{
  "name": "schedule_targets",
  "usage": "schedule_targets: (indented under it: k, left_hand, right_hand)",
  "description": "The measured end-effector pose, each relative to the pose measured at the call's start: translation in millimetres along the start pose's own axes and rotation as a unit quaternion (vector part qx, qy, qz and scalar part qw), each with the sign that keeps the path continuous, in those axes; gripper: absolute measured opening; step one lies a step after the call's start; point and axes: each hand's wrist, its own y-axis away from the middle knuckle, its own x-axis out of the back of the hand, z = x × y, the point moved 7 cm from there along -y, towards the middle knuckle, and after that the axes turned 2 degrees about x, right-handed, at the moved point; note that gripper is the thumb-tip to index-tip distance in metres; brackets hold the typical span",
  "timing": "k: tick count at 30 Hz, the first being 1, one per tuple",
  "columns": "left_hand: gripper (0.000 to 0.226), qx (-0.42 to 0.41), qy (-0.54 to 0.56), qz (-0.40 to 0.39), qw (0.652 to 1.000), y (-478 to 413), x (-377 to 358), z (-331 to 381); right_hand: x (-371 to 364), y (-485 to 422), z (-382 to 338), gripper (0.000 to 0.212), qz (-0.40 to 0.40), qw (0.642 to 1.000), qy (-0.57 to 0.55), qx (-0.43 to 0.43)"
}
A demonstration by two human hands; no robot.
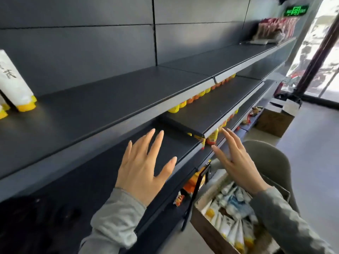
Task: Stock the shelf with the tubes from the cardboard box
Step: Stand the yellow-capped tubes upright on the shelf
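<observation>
tubes [229, 230]: white, yellow-capped, lying packed inside cardboard box [205, 233] | left hand [145, 165], right hand [236, 162]: hovering higher than box, fingers spread, holding nothing

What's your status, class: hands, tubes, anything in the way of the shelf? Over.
Left hand and right hand open, empty. Tubes in cardboard box; stocked tubes stand cap-down on top shelf. Nothing seen in the way.

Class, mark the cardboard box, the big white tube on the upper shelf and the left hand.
cardboard box [205, 230]: head view, brown side wall.
white tube [13, 79]: head view, printed body.
left hand [145, 171]: head view, back of hand.
</observation>
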Motion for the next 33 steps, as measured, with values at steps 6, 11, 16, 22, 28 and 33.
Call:
schedule_targets:
  k: [6,11,16,22,28,33]
  left_hand:
    - [0.084,0.036,-0.076,-0.086,0.993,-19.6,-89.9,27.4]
    - [0.088,0.044,-0.11,-0.131,0.984,-24.0,-154.1,50.9]
    - [0.086,0.038,-0.116,-0.17,0.978,-25.6,-200.7,63.9]
    - [0.086,0.029,-0.115,-0.221,0.968,-19.4,-251.8,53.2]
    - [0.091,0.021,-0.124,-0.29,0.949,-8.6,-309.0,20.4]
    - [0.094,-0.002,-0.118,-0.323,0.939,0.0,-340.8,-9.5]
  right_hand:
    - [25.1,41.0,95.0,0.074,-0.034,0.992,0.086,-0.08]
    - [35.2,66.2,151.9,0.076,-0.059,0.985,0.089,-0.138]
    - [32.3,86.7,197.5,0.08,-0.076,0.974,0.093,-0.194]
    - [1.3,108.5,237.0,0.079,-0.076,0.956,0.114,-0.259]
    - [-56.8,123.0,259.7,0.077,-0.072,0.934,0.12,-0.328]
    - [-102.6,134.7,279.6,0.077,-0.077,0.919,0.11,-0.37]
